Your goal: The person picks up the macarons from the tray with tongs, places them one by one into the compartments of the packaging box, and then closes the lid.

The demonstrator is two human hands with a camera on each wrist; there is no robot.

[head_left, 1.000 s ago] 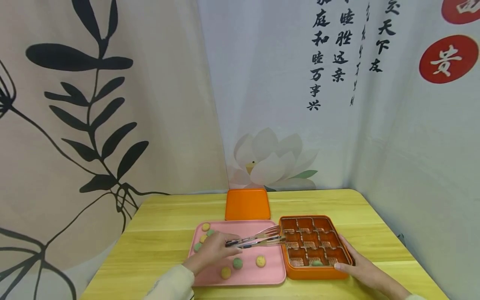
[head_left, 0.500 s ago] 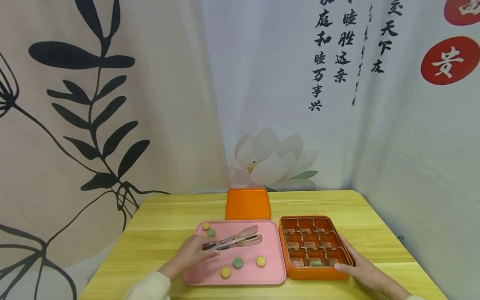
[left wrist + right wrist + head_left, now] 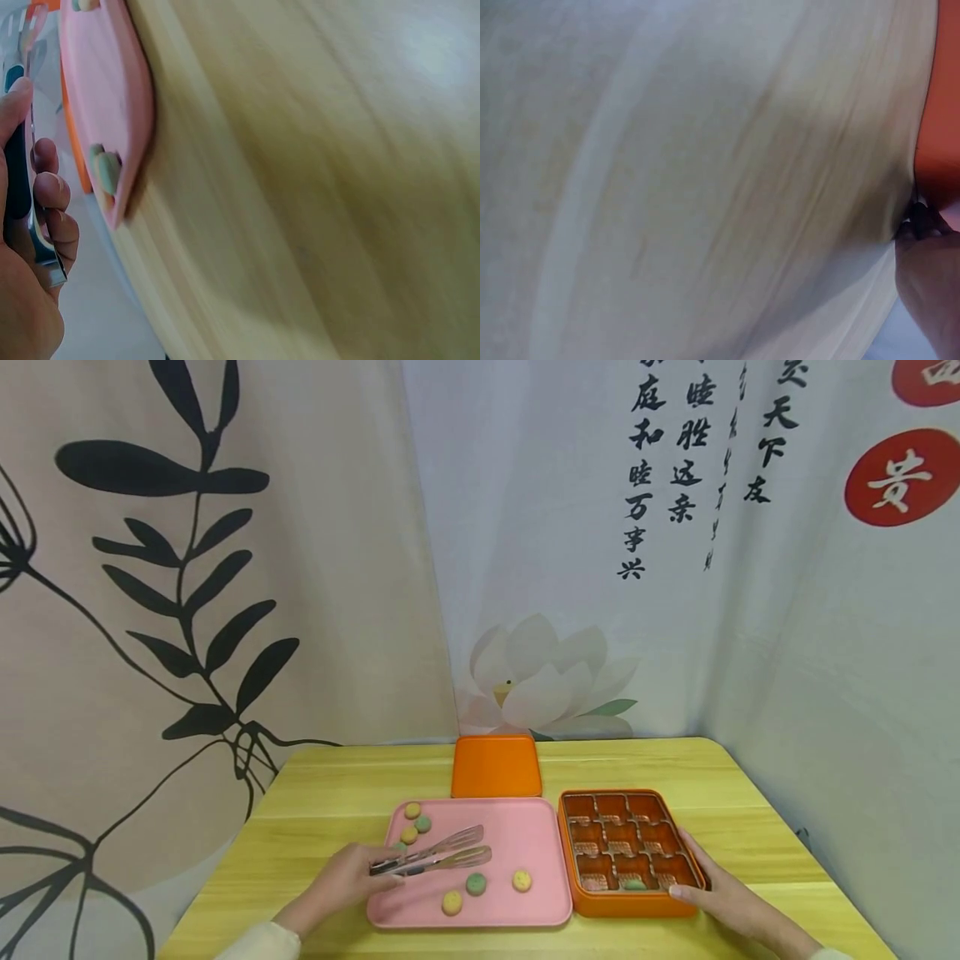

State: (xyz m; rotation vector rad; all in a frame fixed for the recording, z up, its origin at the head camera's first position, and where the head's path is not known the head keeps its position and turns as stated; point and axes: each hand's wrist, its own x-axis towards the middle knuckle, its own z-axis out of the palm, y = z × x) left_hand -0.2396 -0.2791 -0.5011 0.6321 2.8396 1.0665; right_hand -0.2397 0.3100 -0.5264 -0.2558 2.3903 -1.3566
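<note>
My left hand (image 3: 348, 881) holds a pair of metal tongs (image 3: 442, 853) over the left part of the pink tray (image 3: 517, 914). The tongs' slotted ends are apart, nothing between them. In the left wrist view the fingers wrap round the tongs' dark handle (image 3: 16, 176). Round yellow and green cookies lie on the tray: a green one (image 3: 476, 884), a yellow one (image 3: 452, 903), another yellow one (image 3: 521, 882), and several at the left edge. My right hand (image 3: 720, 893) grips the front right corner of the orange divided box (image 3: 622, 906). A green piece (image 3: 634, 886) lies in its front middle compartment.
Behind the tray lies an orange lid (image 3: 496, 767), flat on the wood-grain table (image 3: 315, 793). The box stands right against the tray's right edge. A printed curtain (image 3: 360, 568) hangs behind the table and along its right side.
My left hand has moved left with the tongs, from the box's left edge back over the tray, uncovering cookies at the tray's left. My right hand has stayed on the box.
</note>
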